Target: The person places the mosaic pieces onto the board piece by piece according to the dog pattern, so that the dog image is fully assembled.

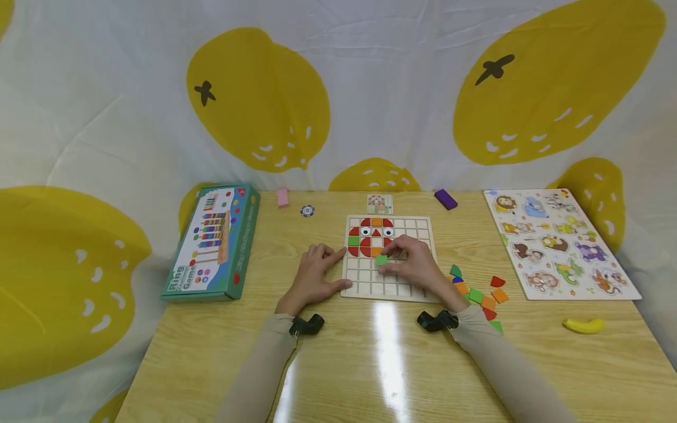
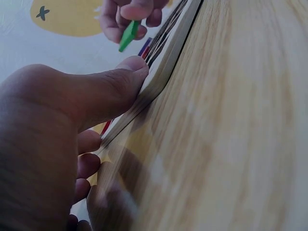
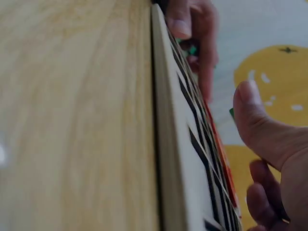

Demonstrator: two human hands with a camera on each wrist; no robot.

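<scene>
Can read "Ring Challenge Game" on top of green box (image 1: 208, 249), head view: set in green lettering near lower left corner, with "Challenge" smaller than "Ring" and "Game". Repeats, as far as legible, in pale lettering along right side of same box. Also shows red corner mark (image 1: 241, 192) on box top, too small to read. Same for centre of round chip (image 1: 307, 211).

Held tile (image 1: 382, 259): green. Grid board (image 1: 365, 275): pale wood, dark lines. Board pieces (image 1: 353, 251): red, orange, green, plus white eye discs (image 1: 366, 232) with dark centres. Loose pieces (image 1: 476, 295): red, orange, green, blue. Tabletop (image 1: 338, 358): yellow-tan woodgrain. Cloth (image 1: 391, 88): white, yellow fruit print, dark crosses. Box (image 1: 243, 247): teal edges, white top. Blocks (image 1: 446, 199): one purple, one pink. Banana (image 1: 583, 325): yellow. Sleeves (image 1: 259, 364): beige.
</scene>
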